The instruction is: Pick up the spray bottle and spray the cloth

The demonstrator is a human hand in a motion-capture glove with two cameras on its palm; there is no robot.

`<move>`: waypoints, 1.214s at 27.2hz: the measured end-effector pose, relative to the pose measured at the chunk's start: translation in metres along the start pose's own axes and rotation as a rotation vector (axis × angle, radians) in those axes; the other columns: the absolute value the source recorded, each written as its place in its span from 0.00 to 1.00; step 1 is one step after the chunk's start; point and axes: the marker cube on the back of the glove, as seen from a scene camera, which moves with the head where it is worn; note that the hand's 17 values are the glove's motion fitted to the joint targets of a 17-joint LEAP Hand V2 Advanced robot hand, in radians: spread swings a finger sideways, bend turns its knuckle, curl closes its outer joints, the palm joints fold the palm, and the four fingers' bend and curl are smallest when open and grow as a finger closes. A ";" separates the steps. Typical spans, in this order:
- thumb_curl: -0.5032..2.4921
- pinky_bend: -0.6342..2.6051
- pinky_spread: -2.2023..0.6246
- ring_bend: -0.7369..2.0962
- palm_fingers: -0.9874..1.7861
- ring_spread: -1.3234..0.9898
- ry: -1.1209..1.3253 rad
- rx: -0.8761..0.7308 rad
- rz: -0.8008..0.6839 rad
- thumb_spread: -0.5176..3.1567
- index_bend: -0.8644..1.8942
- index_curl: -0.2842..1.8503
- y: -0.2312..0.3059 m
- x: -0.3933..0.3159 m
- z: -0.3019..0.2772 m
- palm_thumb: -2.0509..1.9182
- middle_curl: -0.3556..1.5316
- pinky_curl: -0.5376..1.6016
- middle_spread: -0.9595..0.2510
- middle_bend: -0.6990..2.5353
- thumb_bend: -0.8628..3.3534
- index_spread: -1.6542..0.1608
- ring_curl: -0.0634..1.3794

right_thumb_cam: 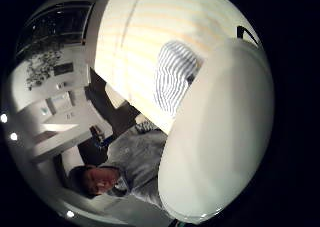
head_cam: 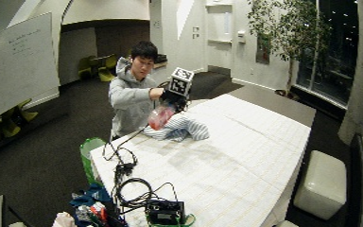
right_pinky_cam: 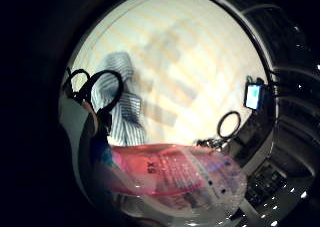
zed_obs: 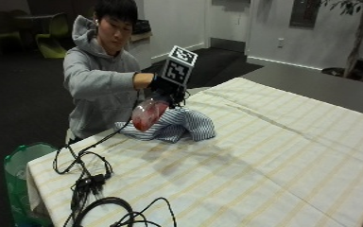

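Your spray bottle (zed_obs: 147, 116), clear with pink liquid, hangs tilted in the air at the left middle of the outside view, its lower end just above the striped cloth (zed_obs: 172, 125). Your gloved right hand (zed_obs: 164, 88) grips it from the top, fingers curled round the neck. In the little-finger palm view the bottle (right_pinky_cam: 175, 174) fills the lower part of the picture, close to the palm, with the cloth (right_pinky_cam: 120, 99) lying beyond it on the surface. The cloth sits bunched in a heap near the surface's (zed_obs: 276, 151) far left edge, in front of you. The surface wears a pale yellow-striped covering. Black cables (zed_obs: 90, 182) trail across its lower left corner.
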 end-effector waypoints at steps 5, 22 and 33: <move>0.41 0.31 0.69 0.49 0.84 0.50 -0.023 -0.046 -0.003 0.12 0.40 0.39 -0.014 0.006 0.052 0.79 0.47 0.45 0.71 0.42 0.20 0.78 0.39; 0.41 0.31 0.69 0.49 0.84 0.50 0.068 0.087 0.007 0.12 0.39 0.39 0.030 -0.023 -0.010 0.79 0.47 0.45 0.70 0.42 0.20 0.78 0.39; 0.41 0.31 0.69 0.49 0.84 0.50 0.048 0.017 0.042 0.12 0.39 0.39 0.012 -0.011 0.038 0.79 0.47 0.45 0.70 0.42 0.20 0.78 0.39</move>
